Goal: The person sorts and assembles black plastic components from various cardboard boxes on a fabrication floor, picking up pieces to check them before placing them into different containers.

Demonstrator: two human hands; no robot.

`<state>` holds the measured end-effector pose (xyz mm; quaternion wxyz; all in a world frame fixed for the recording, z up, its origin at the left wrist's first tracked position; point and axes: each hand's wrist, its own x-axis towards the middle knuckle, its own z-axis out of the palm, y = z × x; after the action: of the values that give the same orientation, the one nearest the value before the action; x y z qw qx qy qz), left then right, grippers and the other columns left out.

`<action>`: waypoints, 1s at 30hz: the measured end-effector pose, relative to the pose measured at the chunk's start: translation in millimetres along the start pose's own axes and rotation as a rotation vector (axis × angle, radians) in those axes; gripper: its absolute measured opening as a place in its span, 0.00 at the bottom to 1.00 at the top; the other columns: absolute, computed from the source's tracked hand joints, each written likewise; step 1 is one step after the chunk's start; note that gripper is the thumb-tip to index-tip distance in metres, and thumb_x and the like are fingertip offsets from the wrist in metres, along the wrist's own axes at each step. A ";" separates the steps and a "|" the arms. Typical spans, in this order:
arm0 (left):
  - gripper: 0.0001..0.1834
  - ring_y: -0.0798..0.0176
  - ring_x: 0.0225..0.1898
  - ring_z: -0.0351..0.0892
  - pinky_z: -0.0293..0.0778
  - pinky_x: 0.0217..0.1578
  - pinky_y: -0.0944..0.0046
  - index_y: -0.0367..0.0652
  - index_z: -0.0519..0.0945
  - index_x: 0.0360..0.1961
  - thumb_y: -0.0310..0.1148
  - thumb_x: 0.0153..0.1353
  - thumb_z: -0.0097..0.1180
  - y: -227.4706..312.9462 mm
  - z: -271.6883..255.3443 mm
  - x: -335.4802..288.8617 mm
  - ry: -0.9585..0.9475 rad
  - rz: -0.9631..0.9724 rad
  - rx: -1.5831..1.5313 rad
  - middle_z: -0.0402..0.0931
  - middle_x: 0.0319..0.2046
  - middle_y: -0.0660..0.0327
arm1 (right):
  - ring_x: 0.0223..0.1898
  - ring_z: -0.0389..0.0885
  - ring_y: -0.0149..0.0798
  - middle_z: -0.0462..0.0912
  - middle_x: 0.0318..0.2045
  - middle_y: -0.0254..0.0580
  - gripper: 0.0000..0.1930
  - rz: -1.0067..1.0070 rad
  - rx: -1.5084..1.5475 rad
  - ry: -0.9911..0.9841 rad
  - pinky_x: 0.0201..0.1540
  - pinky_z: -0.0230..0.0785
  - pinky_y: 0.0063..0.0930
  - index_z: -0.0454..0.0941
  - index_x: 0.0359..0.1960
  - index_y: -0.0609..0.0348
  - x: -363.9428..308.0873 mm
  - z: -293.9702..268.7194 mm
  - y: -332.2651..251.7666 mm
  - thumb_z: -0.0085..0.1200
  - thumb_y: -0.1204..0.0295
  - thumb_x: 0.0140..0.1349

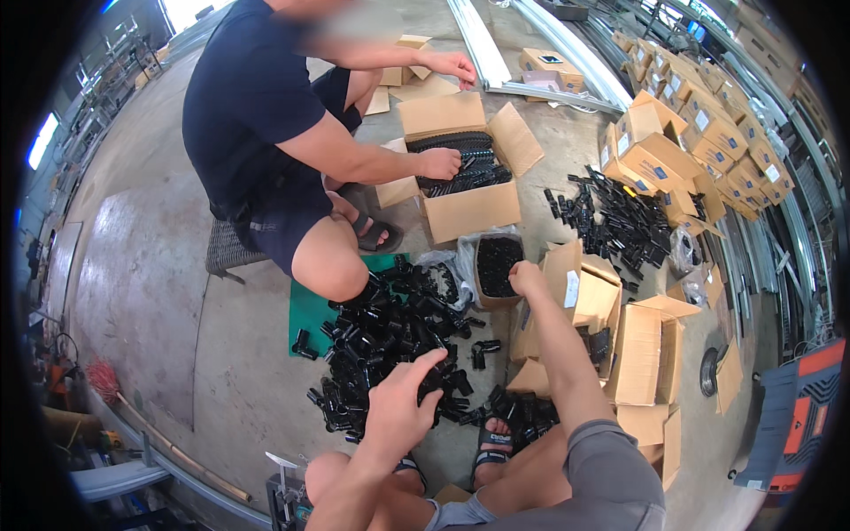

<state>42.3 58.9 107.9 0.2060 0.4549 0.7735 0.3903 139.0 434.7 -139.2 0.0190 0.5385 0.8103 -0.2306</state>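
My left hand (pixel 400 409) is held over a heap of glossy black pipe fittings (pixel 372 341). Its index finger and thumb are spread apart, with black fittings showing in the gap. My right hand (pixel 529 280) reaches to the right edge of a small open carton (pixel 498 301) full of small black pieces. Its fingers are curled together, and whatever they pinch is too small or hidden to tell. A clear plastic bag (pixel 466 264) lines this carton. Beside it, another bag of small pale pieces (pixel 440 283) lies against the heap.
A co-worker (pixel 257 133) sits opposite on a woven stool (pixel 232 250), one hand inside a larger carton (pixel 472 211) of black parts in rows. To the right are loose black parts (pixel 611 217), opened cartons (pixel 636 350) and stacked boxes (pixel 708 124). A grey-orange case (pixel 797 416) stands far right.
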 end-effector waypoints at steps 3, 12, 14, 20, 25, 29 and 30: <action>0.31 0.50 0.36 0.83 0.78 0.37 0.57 0.52 0.79 0.58 0.23 0.49 0.67 -2.5 4.4 7.1 0.021 0.013 0.011 0.81 0.38 0.54 | 0.49 0.85 0.51 0.87 0.44 0.49 0.09 0.001 -0.110 -0.080 0.53 0.78 0.44 0.88 0.40 0.49 10.6 30.4 -0.7 0.64 0.68 0.58; 0.34 0.50 0.36 0.84 0.81 0.35 0.54 0.59 0.75 0.63 0.25 0.54 0.65 -12.7 16.7 27.0 -0.074 -0.020 0.052 0.80 0.40 0.56 | 0.51 0.84 0.55 0.86 0.45 0.51 0.12 -0.117 -0.274 -0.192 0.53 0.79 0.47 0.85 0.44 0.50 22.5 78.5 2.8 0.64 0.67 0.57; 0.34 0.51 0.35 0.84 0.81 0.34 0.55 0.60 0.75 0.63 0.25 0.53 0.65 -10.6 20.8 30.4 -0.060 0.017 0.027 0.80 0.40 0.56 | 0.49 0.85 0.57 0.86 0.44 0.54 0.11 -0.141 -0.291 -0.169 0.52 0.79 0.48 0.85 0.42 0.55 26.5 74.5 5.1 0.59 0.72 0.57; 0.29 0.48 0.39 0.84 0.81 0.40 0.53 0.55 0.79 0.59 0.27 0.53 0.65 1.3 25.2 29.3 -0.088 -0.016 0.032 0.83 0.41 0.53 | 0.45 0.86 0.60 0.85 0.40 0.61 0.11 -0.137 -0.245 -0.047 0.48 0.79 0.50 0.80 0.40 0.62 0.9 49.0 -4.9 0.55 0.74 0.57; 0.30 0.43 0.41 0.83 0.80 0.40 0.49 0.56 0.77 0.61 0.27 0.54 0.63 6.9 26.0 29.8 -0.094 0.034 0.019 0.82 0.41 0.49 | 0.42 0.85 0.57 0.86 0.36 0.55 0.12 -0.181 -0.054 0.145 0.48 0.78 0.48 0.79 0.43 0.58 -34.2 -10.8 -22.0 0.54 0.73 0.56; 0.33 0.40 0.40 0.83 0.80 0.41 0.47 0.56 0.75 0.63 0.26 0.53 0.64 6.6 23.0 25.2 -0.084 0.099 0.038 0.82 0.39 0.47 | 0.39 0.87 0.44 0.87 0.32 0.48 0.22 -0.254 0.379 0.026 0.45 0.78 0.40 0.79 0.57 0.51 -74.0 -60.6 -41.1 0.53 0.73 0.58; 0.35 0.39 0.40 0.83 0.80 0.41 0.46 0.55 0.73 0.64 0.26 0.52 0.65 7.6 22.8 26.1 -0.085 0.103 0.030 0.82 0.39 0.47 | 0.35 0.85 0.34 0.86 0.31 0.40 0.18 -0.328 0.688 -0.096 0.40 0.77 0.31 0.80 0.54 0.53 -68.3 -60.1 -27.4 0.53 0.73 0.61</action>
<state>48.7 93.0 100.9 0.2115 0.5132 0.7455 0.3688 156.6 390.8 -56.8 -0.1621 0.3652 0.7591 -0.5139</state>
